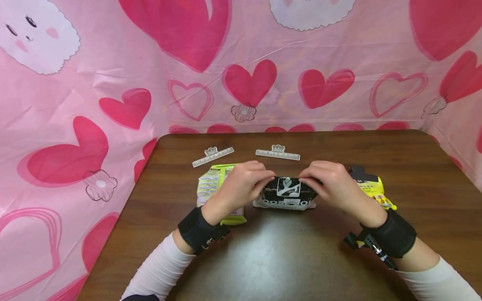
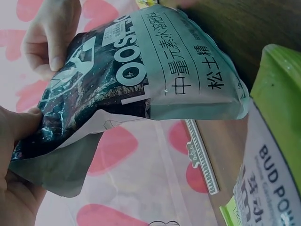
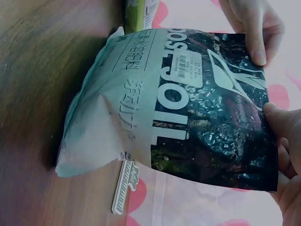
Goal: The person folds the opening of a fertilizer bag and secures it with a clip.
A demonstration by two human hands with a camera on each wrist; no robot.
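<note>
A black-and-white plastic fertilizer bag (image 1: 288, 196), printed with large white letters and Chinese text, stands on the table in front of me. Its top edge is pinched at the left end by my left hand (image 1: 246, 182), thumb toward me. At the other end of that edge, my right hand (image 1: 331, 184) pinches the bag the same way. The left wrist view shows the bag's silvery lower part (image 2: 188, 70) bulging. From the right wrist, a barcode sticker (image 3: 188, 68) is visible on the black upper part. Whether the top is cut open cannot be seen.
A yellow-green bag (image 1: 208, 186) lies beside and partly behind my left forearm. Behind my right hand is a yellow bag (image 1: 373, 188) with a black top. Two pale ruler-patterned clips (image 1: 213, 156) with crown-shaped grips lie farther back. Heart-patterned pink cloth (image 1: 263, 42) hangs behind the table.
</note>
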